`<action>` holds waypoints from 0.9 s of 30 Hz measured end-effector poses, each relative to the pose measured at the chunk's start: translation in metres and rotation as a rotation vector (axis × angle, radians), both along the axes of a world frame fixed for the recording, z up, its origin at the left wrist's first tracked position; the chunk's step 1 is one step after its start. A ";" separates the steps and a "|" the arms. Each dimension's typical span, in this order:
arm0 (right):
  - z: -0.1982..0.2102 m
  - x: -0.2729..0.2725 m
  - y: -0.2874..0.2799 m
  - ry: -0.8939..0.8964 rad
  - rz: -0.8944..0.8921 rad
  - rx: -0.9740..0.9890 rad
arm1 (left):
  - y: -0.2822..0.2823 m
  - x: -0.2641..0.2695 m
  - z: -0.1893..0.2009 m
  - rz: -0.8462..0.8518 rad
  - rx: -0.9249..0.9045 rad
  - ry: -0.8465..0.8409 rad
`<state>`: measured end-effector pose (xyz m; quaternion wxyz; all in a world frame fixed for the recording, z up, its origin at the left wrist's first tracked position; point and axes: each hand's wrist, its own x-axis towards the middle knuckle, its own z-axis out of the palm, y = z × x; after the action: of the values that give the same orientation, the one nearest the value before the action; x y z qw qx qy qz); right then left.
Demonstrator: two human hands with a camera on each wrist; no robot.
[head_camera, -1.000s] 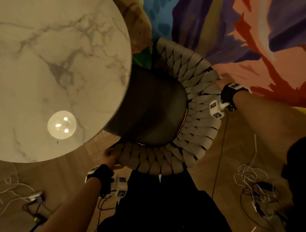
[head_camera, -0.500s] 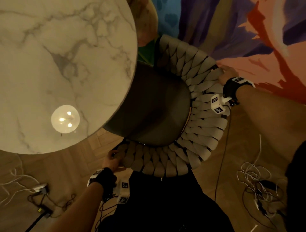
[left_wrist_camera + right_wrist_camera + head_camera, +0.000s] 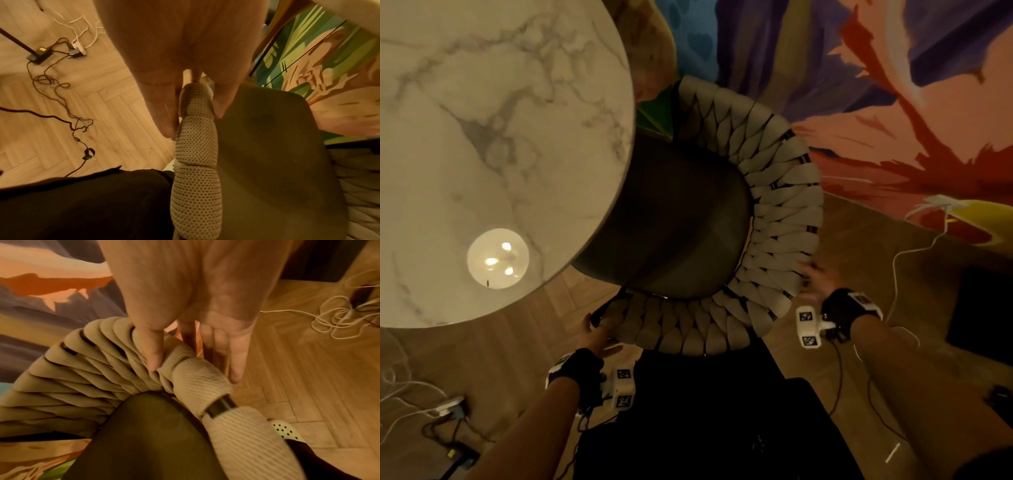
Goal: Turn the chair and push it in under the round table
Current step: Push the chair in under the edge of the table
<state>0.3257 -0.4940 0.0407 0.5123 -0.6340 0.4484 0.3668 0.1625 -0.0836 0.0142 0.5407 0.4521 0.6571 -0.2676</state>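
The chair [image 3: 774, 212] has a beige woven padded rim and a dark seat [image 3: 674, 222]. The seat's left part lies under the edge of the round marble table [image 3: 500, 137]. My left hand [image 3: 599, 330] is at the rim's near-left end. In the left wrist view its fingers [image 3: 162, 116] lie straight along the outside of the rim [image 3: 195, 162], with the thumb on the seat side. My right hand [image 3: 815, 277], blurred, is at the rim's near-right part. Its thumb [image 3: 150, 352] rests on the weave [image 3: 197, 378] and its fingers [image 3: 234, 363] run straight down the outside.
Dark cables and power adapters [image 3: 448, 411] lie on the wood floor at the left, and white cables [image 3: 914, 246] at the right. A dark block [image 3: 983, 315] stands at the far right. A painted wall [image 3: 859, 85] rises behind the chair. My dark trousers [image 3: 705, 411] are just behind the backrest.
My right hand has left the far right of the rim and come down to its near-right part. The left hand's fingers have straightened at the rim's end.
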 end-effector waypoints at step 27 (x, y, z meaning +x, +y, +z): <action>-0.036 0.012 -0.002 -0.046 0.088 -0.311 | 0.031 0.005 -0.011 -0.420 -0.068 0.059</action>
<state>0.3379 -0.4965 0.0052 0.4014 -0.7329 0.4598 0.3005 0.1675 -0.0526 0.0037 0.4686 0.5527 0.5545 -0.4094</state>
